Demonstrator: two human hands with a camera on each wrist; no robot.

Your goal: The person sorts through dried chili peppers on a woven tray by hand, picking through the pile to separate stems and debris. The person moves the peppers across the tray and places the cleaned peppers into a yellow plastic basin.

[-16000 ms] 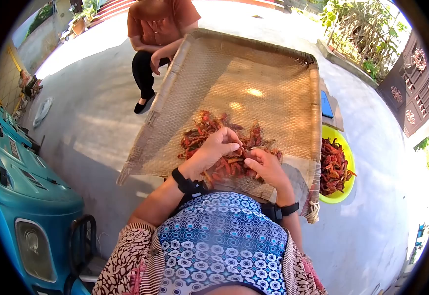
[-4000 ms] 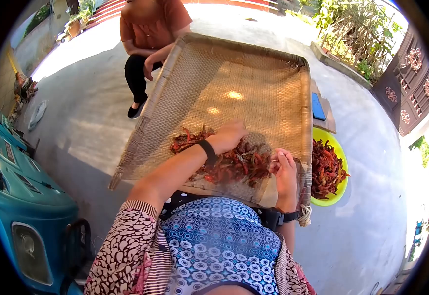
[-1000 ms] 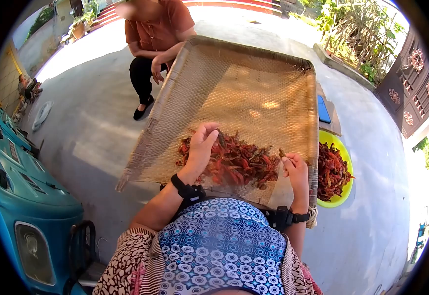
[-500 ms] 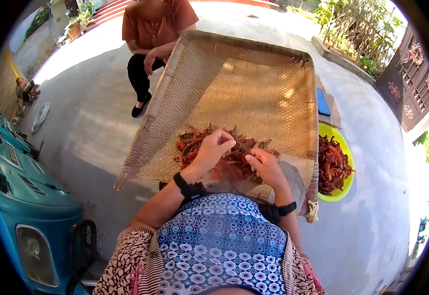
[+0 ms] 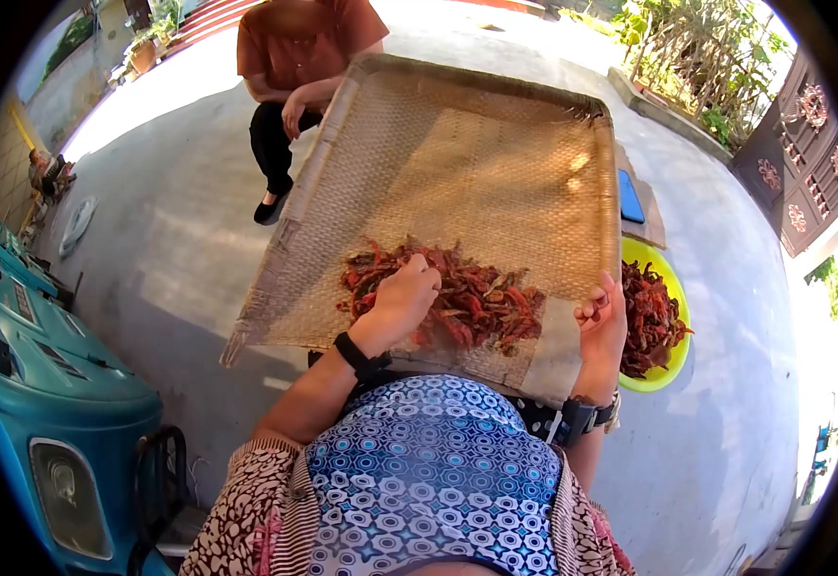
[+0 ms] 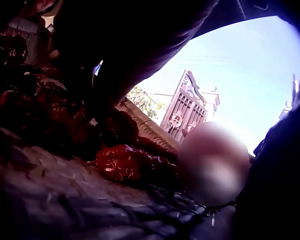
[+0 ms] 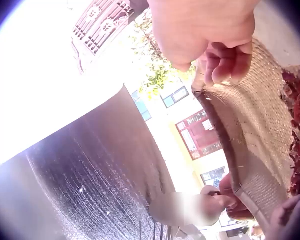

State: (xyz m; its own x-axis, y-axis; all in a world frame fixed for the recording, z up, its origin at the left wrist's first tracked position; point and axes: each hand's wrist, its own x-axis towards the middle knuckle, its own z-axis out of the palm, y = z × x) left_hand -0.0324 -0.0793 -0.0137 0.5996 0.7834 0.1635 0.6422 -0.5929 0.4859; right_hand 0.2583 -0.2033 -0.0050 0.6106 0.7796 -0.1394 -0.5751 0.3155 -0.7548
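- The left hand (image 5: 402, 300) reaches down over the heap, back uppermost, fingers bent towards it; the tips are hidden, so I cannot tell whether they pinch anything.
- The right hand (image 5: 603, 326) is raised by the tray's near right side, fingers loosely curled, with nothing visible in them.
- The heap of dark red, wrinkled, pepper-like pods (image 5: 481, 302) spreads around the left hand, mostly at 3 o'clock; its long axis runs roughly from 10 to 4. It lies at 9 o'clock from the right hand; the left is nearer.
- Beneath it, the tan, woven, straight-sided tray (image 5: 467, 173) stretches away towards 12 o'clock.
- At 3 o'clock from the right hand, just beside the tray, a bright yellow-green round bowl (image 5: 681, 331) holds more pods, its near side partly cut off by the tray.
- The left wrist view is too dark to show the fingertips' contact.
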